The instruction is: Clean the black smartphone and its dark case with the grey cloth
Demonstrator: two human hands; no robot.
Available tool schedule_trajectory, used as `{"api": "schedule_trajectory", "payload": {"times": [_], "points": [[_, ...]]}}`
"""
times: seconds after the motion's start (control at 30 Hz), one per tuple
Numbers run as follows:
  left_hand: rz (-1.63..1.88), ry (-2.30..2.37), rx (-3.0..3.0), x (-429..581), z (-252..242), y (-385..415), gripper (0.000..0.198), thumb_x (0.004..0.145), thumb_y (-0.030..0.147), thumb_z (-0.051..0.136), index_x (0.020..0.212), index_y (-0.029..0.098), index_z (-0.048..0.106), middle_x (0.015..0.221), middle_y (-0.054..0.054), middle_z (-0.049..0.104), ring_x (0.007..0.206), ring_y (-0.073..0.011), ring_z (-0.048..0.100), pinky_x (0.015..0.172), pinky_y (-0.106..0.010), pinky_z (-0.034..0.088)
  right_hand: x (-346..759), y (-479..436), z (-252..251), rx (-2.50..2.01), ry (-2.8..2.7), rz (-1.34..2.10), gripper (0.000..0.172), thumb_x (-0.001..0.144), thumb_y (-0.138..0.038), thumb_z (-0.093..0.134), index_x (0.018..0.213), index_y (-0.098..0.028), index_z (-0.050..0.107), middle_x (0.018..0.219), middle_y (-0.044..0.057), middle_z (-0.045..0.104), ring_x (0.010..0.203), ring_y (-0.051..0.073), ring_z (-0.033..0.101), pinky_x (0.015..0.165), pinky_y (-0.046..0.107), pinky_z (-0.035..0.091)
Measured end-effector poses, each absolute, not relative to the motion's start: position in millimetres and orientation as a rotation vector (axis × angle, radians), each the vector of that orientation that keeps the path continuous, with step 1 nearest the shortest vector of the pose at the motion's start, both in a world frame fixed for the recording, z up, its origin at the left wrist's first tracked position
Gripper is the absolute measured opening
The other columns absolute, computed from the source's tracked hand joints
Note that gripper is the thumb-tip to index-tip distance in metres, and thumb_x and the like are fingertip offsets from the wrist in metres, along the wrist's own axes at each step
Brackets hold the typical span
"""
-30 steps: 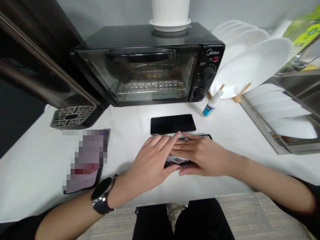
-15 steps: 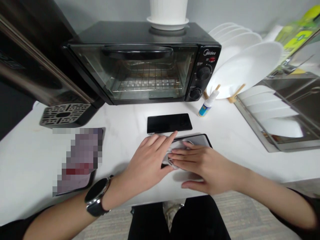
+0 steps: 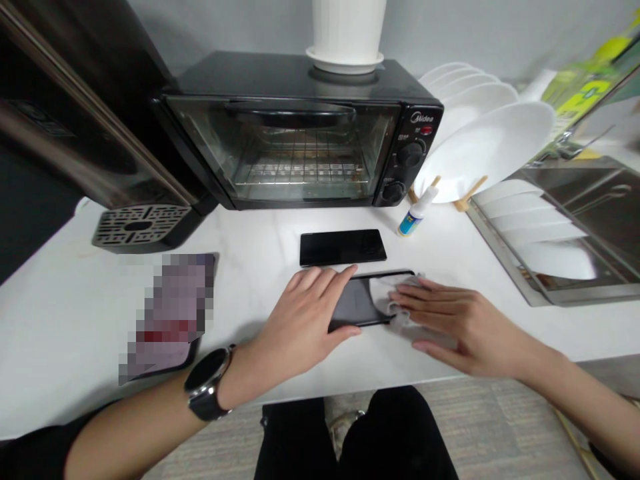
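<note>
A black phone [image 3: 357,303] lies face up on the white counter [image 3: 250,280] near its front edge. My left hand [image 3: 300,323] rests flat on the phone's left end, fingers stretched out, holding it down. My right hand [image 3: 450,320] lies flat with fingers together, pressing a small grey cloth [image 3: 400,303] onto the phone's right end. A second black phone [image 3: 343,247] lies just behind, untouched. A dark watch [image 3: 207,392] sits on my left wrist.
A black toaster oven [image 3: 300,143] stands at the back with a white pot [image 3: 347,33] on top. A small spray bottle [image 3: 416,213], white plates [image 3: 485,150] on a rack, a metal dish tray [image 3: 560,233], a blurred-out device [image 3: 170,317] at left, a dark machine [image 3: 90,147].
My right hand with the cloth has slid to the right along the phone, uncovering its dark middle. My left hand stays on the left end.
</note>
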State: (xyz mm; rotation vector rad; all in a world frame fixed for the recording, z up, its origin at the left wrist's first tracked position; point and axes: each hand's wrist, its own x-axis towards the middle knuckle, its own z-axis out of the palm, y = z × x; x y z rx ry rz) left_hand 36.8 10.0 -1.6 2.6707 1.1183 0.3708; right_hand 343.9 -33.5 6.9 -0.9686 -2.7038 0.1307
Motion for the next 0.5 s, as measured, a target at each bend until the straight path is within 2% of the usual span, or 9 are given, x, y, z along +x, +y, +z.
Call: {"api": "schedule_trajectory", "payload": {"times": [0.1,0.17,0.27,0.37,0.43,0.5], "points": [[0.37,1.138,2.661,36,-1,11,0.092,0.088,0.055,0.08,0.161,0.019,0.036,0.134,-0.01,0.063,0.121,-0.032,0.054,0.108,-0.05,0.044,324,-36,5,-0.92,-2.684,0.16,0.054,0.101,-0.04,0.063,0.145,-0.009,0.063,0.146,0.017,0.067,0.135,0.03,0.066,0.117,0.051,0.054],[0.365,1.165,2.654,36,0,13,0.092,0.087,0.053,0.081,0.16,0.019,0.038,0.134,-0.011,0.063,0.119,-0.0326,0.055,0.106,-0.05,0.045,307,-33,3,-0.924,-2.675,0.19,0.053,0.102,-0.041,0.061,0.145,-0.009,0.063,0.145,0.017,0.068,0.134,0.03,0.067,0.118,0.052,0.052],[0.343,1.162,2.635,37,1,16,0.083,0.088,0.03,0.077,0.16,0.019,0.038,0.135,-0.011,0.063,0.12,-0.032,0.055,0.106,-0.05,0.045,283,-24,-3,-0.833,-2.665,0.34,0.06,0.103,-0.049,0.059,0.146,-0.007,0.061,0.152,0.016,0.062,0.141,0.03,0.061,0.125,0.051,0.045],[0.32,1.111,2.62,37,-1,18,0.088,0.079,0.008,0.067,0.16,0.019,0.036,0.132,-0.01,0.064,0.119,-0.0307,0.055,0.104,-0.048,0.046,262,-14,-9,-0.759,-2.662,0.471,0.069,0.103,-0.057,0.058,0.15,-0.007,0.056,0.156,0.016,0.059,0.147,0.029,0.055,0.128,0.05,0.039],[0.317,1.095,2.623,37,-3,19,0.088,0.079,0.008,0.067,0.161,0.02,0.035,0.13,-0.009,0.064,0.117,-0.0307,0.055,0.102,-0.047,0.047,257,-5,-11,-0.75,-2.676,0.456,0.068,0.104,-0.058,0.055,0.151,-0.009,0.055,0.155,0.016,0.06,0.151,0.029,0.051,0.13,0.055,0.036],[0.338,1.109,2.634,36,-4,20,0.084,0.086,0.021,0.073,0.161,0.02,0.035,0.134,-0.01,0.063,0.118,-0.0311,0.055,0.103,-0.048,0.047,263,2,-11,-0.774,-2.691,0.377,0.067,0.105,-0.057,0.052,0.153,-0.01,0.053,0.155,0.017,0.06,0.152,0.029,0.049,0.13,0.059,0.034]]}}
